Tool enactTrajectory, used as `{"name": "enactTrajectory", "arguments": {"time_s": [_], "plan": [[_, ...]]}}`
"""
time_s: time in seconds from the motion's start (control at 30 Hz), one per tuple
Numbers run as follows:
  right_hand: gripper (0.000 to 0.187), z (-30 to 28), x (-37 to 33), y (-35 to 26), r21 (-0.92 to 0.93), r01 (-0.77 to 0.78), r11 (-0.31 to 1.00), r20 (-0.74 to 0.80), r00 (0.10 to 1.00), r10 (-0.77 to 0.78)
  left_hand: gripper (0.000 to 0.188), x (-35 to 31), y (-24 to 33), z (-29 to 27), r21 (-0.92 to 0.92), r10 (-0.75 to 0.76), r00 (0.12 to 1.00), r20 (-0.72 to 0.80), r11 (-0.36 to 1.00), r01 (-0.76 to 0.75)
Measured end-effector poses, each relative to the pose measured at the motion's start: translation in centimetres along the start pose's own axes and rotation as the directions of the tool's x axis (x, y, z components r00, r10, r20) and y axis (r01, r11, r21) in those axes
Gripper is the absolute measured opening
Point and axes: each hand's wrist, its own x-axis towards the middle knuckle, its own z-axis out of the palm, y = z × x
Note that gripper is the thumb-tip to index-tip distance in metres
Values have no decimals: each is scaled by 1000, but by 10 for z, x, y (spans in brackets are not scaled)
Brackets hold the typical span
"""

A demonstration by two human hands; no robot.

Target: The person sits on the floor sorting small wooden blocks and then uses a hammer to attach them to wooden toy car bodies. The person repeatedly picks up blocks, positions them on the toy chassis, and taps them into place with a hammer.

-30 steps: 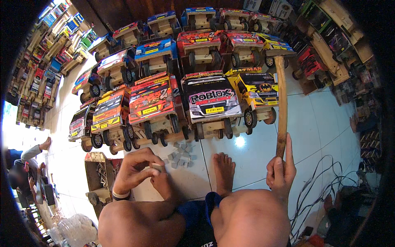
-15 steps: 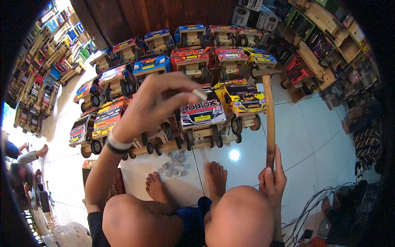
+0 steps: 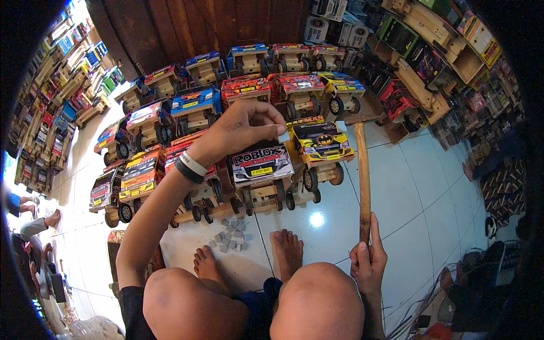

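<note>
Between thumb and fingertips, my left hand (image 3: 243, 127) pinches a small grey square piece (image 3: 284, 137). It is held at the top right corner of a white-and-black wooden toy truck (image 3: 262, 165); whether it touches the truck I cannot tell. Just right of that stands a yellow-and-black toy truck (image 3: 323, 148), with a similar pale square (image 3: 341, 126) at its top right corner. My right hand (image 3: 369, 262) is wrapped round the lower handle of a hammer (image 3: 364, 175), held head up beside the yellow truck. Several loose grey squares (image 3: 231, 235) lie on the floor before my feet.
Several rows of toy trucks (image 3: 195, 101) fill the floor ahead, up to a dark wooden door (image 3: 226, 25). More trucks are stacked at the left (image 3: 62, 96) and right (image 3: 422, 73). Cables (image 3: 419, 294) lie at lower right. Other people's feet (image 3: 52, 218) show at far left.
My left hand has gone from above the white-and-black truck to its top right corner with the grey piece. The view has shifted slightly. My right hand still grips the hammer.
</note>
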Motion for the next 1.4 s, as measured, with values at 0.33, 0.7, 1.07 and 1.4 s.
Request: {"name": "enactTrajectory", "arguments": {"time_s": [0.33,0.7,1.07,1.4], "plan": [[65,0,0,-7,-69,60,996,80,995,-55,24,3,-17,4,55,-9,1000,27,998,8],[61,-9,-3,-17,-365,241,899,220,961,-168,21,6,-16,6,31,-38,999,26,999,37],[62,-11,0,-30,-406,410,817,383,888,-256,14,7,-22,6,-1,-16,1000,26,1000,16],[63,-10,0,-29,-414,448,793,385,875,-293,18,6,-21,7,-22,-1,1000,19,1000,1]]}}
